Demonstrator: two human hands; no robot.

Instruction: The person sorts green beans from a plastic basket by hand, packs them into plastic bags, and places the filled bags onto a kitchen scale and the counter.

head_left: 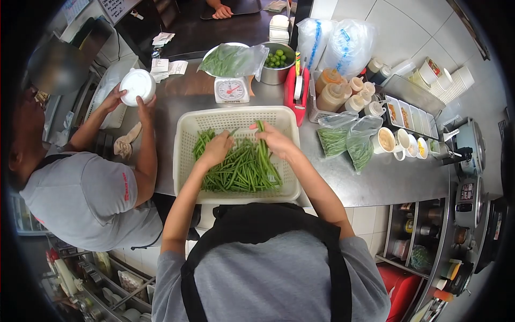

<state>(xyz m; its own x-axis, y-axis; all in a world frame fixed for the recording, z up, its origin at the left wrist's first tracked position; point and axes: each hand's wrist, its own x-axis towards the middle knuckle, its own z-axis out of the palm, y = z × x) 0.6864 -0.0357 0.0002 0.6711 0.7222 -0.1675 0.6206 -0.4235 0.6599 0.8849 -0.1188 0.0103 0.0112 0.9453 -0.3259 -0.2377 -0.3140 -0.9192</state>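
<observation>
A white perforated basket (184, 155) in front of me holds a heap of green beans (236, 172). My right hand (273, 140) is closed round a small bunch of green beans over the basket's right side. Over the left part of the heap, my left hand (216, 150) is closed with its fingertips together, and a bean end shows at them. Just behind the basket stands a white dial scale (232, 90). On its pan (208, 55) lies a clear plastic bag of cut green beans (225, 60).
A co-worker (91, 182) at my left holds a white round container (138, 87). Right of the scale are a pot of limes (277, 58), a red tape dispenser (296, 94), sauce bottles (332, 96) and filled bean bags (359, 145). White cups (384, 140) stand farther right.
</observation>
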